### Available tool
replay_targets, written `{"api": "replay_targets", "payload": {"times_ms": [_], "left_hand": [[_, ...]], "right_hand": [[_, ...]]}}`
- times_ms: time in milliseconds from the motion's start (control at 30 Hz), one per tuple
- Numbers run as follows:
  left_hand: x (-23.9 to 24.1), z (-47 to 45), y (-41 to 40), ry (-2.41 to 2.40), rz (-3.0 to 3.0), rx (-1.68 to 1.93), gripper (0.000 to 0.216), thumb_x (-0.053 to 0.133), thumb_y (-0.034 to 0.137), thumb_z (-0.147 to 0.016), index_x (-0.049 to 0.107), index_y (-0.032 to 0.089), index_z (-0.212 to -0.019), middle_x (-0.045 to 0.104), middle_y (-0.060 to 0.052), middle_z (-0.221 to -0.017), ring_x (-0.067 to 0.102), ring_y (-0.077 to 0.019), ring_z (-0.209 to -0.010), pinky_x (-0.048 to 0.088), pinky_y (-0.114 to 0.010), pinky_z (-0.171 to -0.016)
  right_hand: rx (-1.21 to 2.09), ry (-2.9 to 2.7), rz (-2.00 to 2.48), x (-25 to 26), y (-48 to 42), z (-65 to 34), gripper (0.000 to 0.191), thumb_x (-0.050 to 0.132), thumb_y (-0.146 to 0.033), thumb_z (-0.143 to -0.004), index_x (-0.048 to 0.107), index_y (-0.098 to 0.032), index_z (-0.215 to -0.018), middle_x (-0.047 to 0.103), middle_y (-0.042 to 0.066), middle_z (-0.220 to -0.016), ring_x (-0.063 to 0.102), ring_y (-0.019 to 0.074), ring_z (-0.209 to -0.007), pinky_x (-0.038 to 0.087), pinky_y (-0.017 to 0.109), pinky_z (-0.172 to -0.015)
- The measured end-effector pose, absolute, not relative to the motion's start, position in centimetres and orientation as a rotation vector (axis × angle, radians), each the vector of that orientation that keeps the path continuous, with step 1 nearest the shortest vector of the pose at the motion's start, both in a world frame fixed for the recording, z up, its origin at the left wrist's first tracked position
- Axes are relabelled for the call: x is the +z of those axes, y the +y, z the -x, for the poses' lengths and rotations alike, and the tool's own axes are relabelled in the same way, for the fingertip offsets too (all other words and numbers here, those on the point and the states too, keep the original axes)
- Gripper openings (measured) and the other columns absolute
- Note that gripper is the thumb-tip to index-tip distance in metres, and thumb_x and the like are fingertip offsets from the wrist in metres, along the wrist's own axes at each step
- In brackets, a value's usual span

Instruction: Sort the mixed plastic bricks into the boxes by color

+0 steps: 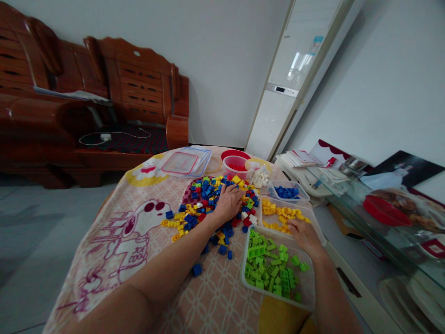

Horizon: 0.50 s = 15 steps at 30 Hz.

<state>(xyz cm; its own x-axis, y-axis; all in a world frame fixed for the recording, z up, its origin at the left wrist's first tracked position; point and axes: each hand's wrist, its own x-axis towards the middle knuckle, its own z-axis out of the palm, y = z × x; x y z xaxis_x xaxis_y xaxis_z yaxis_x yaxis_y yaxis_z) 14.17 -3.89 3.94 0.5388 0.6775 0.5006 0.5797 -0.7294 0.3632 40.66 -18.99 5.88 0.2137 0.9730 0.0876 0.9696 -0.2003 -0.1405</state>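
My left hand (229,202) reaches into the mixed pile of toy building bricks (208,190) on the table. Its fingers are apart and bent down onto blue and yellow bricks, with nothing visibly gripped. Over the near right part of a clear box of yellow bricks (274,209) is my right hand (306,235). Its fingers are curled together at the yellow bricks, and what they hold, if anything, is hidden. Directly below that hand, a larger clear box (244,273) contains green bricks (267,264). Blue bricks (287,192) lie in a smaller clear box behind the yellow ones.
A round tub (236,170) with red bricks stands at the back beside white bricks (260,176). Box lids (181,163) lie at the back left on the patterned tablecloth (135,246). A glass-topped stand (347,211) borders the table's right side. Wooden seats (135,88) are behind, left.
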Motion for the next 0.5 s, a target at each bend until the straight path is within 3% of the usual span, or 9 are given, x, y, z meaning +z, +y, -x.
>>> {"api": "replay_targets", "payload": {"times_ms": [300,500], "left_hand": [[4.75,-14.12,-4.46,1.119,-2.710,0.859,0.028,0.064,0.033,-0.081,0.064,0.023,-0.107,0.069,-0.008,-0.097,0.044,-0.0300,-0.120,0.018,-0.058,-0.109],[4.41,-14.12,-4.16,1.124,-2.608,0.932,0.019,0.055,0.026,-0.086,0.065,0.022,-0.101,0.070,-0.007,-0.101,0.047,-0.0269,-0.121,0.016,-0.058,-0.110]], "right_hand": [[0.025,-1.863,2.302,5.70,-18.93,-40.68,0.034,0.041,-0.021,-0.088,0.072,-0.018,-0.100,0.071,0.008,-0.105,0.063,0.0184,-0.100,0.042,0.027,-0.092],[0.048,-1.883,2.323,6.13,-18.95,-40.37,0.035,0.040,-0.021,-0.088,0.073,-0.016,-0.100,0.071,0.010,-0.105,0.064,0.0203,-0.098,0.042,0.029,-0.091]]}}
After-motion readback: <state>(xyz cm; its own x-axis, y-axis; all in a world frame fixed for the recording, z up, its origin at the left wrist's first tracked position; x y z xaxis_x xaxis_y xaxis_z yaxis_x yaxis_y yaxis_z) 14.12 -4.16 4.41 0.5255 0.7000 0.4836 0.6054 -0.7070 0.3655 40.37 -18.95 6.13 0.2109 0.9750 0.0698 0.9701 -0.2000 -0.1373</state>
